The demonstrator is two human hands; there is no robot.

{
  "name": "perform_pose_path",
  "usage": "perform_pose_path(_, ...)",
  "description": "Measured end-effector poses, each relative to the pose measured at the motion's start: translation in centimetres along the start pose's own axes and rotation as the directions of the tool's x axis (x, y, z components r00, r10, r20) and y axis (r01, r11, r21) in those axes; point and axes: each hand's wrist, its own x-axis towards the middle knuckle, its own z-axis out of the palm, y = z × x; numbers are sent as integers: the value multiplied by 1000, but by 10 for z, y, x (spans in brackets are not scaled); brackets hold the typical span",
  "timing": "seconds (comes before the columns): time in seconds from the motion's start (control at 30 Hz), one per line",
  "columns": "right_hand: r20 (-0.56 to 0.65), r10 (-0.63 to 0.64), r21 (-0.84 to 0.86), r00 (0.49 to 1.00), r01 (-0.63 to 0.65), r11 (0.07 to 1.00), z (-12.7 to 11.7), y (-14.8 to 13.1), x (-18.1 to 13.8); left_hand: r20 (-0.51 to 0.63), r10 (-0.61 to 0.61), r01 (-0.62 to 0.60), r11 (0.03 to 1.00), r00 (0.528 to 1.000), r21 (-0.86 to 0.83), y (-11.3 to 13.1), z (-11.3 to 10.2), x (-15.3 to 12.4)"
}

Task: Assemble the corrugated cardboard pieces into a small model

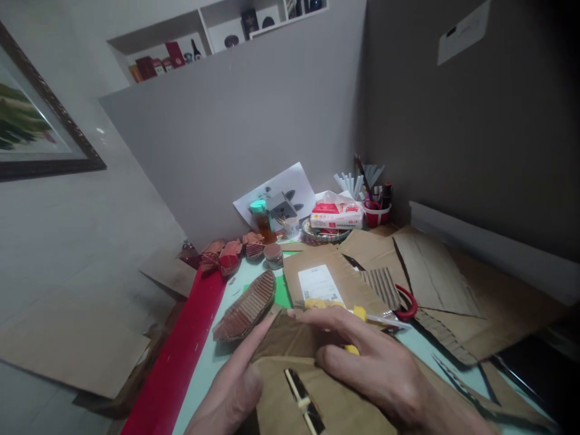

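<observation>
Brown cardboard (290,338) is lying under both hands at the near edge of the counter (203,362), in the head view. The left hand (231,386) is pressing on the sheet's left edge, its forefinger stretching out straight toward the sheet's upper corner, while the other fingers (247,386) are curling under; it is gripping nothing. The right hand (380,368) is resting on top of the sheet, its fingers (330,320) lying close together and closing over a yellow-handled knife (357,314), whose thin blade is pointing right; how firmly the fingers are clamping it cannot be told.

Just beyond the forefinger a ribbed cardboard boat shape (247,308) is sitting, almost touching the sheet. More cardboard, one piece bearing a white label (319,283), is crowding the far side, with red-handled scissors (405,305) lying partly under a corrugated strip (383,287). A red band (181,356) is running along the counter's left edge. Some bare pale counter is showing to the left of the sheet; the right side is covered in offcuts.
</observation>
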Motion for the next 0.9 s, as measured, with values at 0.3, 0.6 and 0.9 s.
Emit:
perform_pose_path(0.3, 125, -181, -229, 976, 206, 951, -12, -5, -3, -6, -109, 103, 950, 994, -296, 3, 28, -3)
perform_pose_path(0.6, 154, -34, -221, 987, 68, 973, -6, -2, 0, 106, -114, 154, 818, 988, -554, -10, 29, 7)
perform_pose_path(0.9, 47, 35, -123, 998, -29, 992, 3, 0, -2, -64, -82, 60, 955, 995, -291, -13, 30, 7)
